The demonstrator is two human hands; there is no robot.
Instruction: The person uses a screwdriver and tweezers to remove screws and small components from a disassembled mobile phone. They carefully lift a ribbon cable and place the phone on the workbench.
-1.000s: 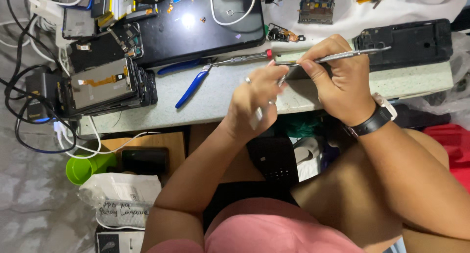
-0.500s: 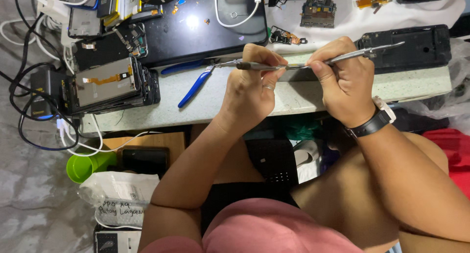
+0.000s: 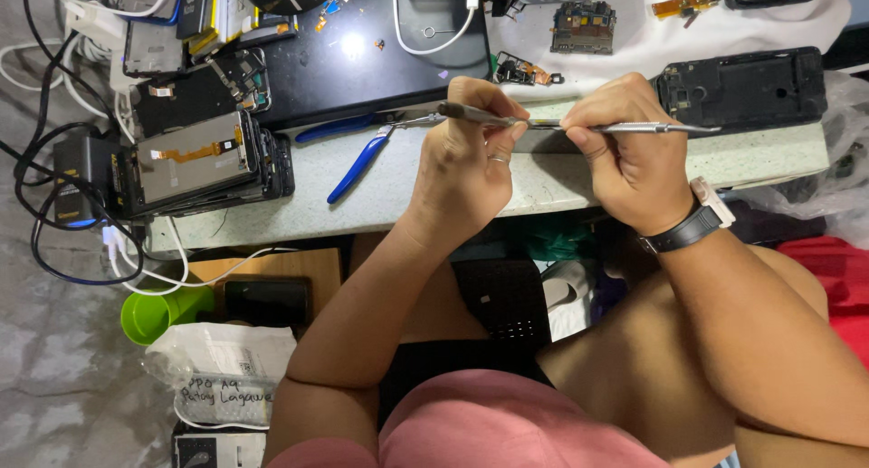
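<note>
Tweezers (image 3: 634, 127) sit pinched in the right hand (image 3: 634, 165), lying flat over the pale workbench (image 3: 778, 160), tips aimed at the left hand (image 3: 466, 160). That hand is curled tight round a thin metal tool (image 3: 471, 115), and the two tools meet between the hands. Relative to the workbench: blue-handled pliers (image 3: 358, 165) lie on its left half, a black phone frame (image 3: 742, 88) rests at its right end, a stack of phone screens (image 3: 195, 165) sits at its left end.
</note>
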